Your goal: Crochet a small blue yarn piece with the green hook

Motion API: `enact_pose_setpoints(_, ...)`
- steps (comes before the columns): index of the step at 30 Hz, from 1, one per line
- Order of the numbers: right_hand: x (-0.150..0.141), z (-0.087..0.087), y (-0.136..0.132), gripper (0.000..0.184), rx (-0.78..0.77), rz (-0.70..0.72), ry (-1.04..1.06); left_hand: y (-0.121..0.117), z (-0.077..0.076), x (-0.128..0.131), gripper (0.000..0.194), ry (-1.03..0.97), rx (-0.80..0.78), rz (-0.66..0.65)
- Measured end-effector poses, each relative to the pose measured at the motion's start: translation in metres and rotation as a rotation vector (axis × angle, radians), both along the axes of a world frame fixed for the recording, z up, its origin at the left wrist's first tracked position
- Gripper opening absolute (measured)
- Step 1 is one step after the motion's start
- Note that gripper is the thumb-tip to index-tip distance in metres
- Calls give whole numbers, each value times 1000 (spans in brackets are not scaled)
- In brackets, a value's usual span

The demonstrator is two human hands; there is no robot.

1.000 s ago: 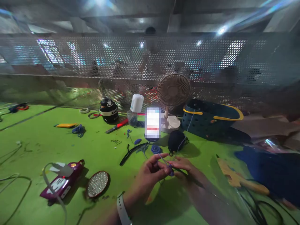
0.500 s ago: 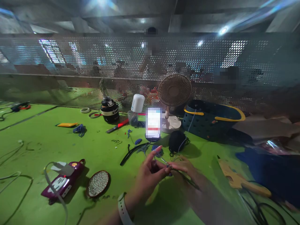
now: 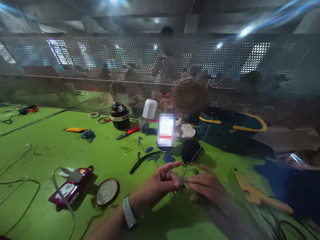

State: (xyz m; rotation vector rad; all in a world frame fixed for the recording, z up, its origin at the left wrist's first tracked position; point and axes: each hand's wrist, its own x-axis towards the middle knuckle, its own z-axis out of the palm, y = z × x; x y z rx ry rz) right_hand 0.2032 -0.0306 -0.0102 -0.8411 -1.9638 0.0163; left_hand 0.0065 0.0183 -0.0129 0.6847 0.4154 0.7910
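Note:
My left hand (image 3: pixel 163 180), with a pale watch strap (image 3: pixel 129 211) on its wrist, is closed on a small piece of blue-grey yarn work (image 3: pixel 182 181). A strand loops around its raised index finger. Close on the right, my right hand (image 3: pixel 208 185) pinches yarn at the same spot. A thin dark tool, apparently the crochet hook (image 3: pixel 196 171), shows between its fingers, partly hidden. From the dark blue basket (image 3: pixel 220 138) a yarn strand (image 3: pixel 205 133) runs down to my hands, passing over a black ball of yarn (image 3: pixel 190 150).
Beyond my hands are a lit phone (image 3: pixel 166 130), a fan (image 3: pixel 189 96) and blue crocheted pieces (image 3: pixel 168 158). Left lie a purple power bank-like device (image 3: pixel 72 188) with a cable, and a round studded disc (image 3: pixel 107 191). A yellow glue gun (image 3: pixel 260 193) lies right. Behind stands a perforated screen (image 3: pixel 140 50).
My right hand has turned and opened somewhat, its fingers now at the yarn; the hook no longer points toward my left hand. The strand from the basket is now drawn taut. The view shifted slightly.

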Motion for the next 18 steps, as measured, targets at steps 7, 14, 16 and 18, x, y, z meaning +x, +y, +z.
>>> enact_pose_setpoints(7, 2, 13, 3, 20, -137, 83, 200, 7, 6, -10, 64, 15, 55, -12)
enact_pose_setpoints(14, 8, 15, 7, 12, -367, 171, 382, 8, 10, -10, 59, -14, 23, -15)
enact_pose_setpoints(16, 8, 11, 8, 7, -490, 157, 535, 8, 12, -9, 58, -22, 34, -31)
enact_pose_setpoints(18, 4, 3, 10, 9, -665, 115, 721, 6, 13, -9, 58, 3, 59, -28)
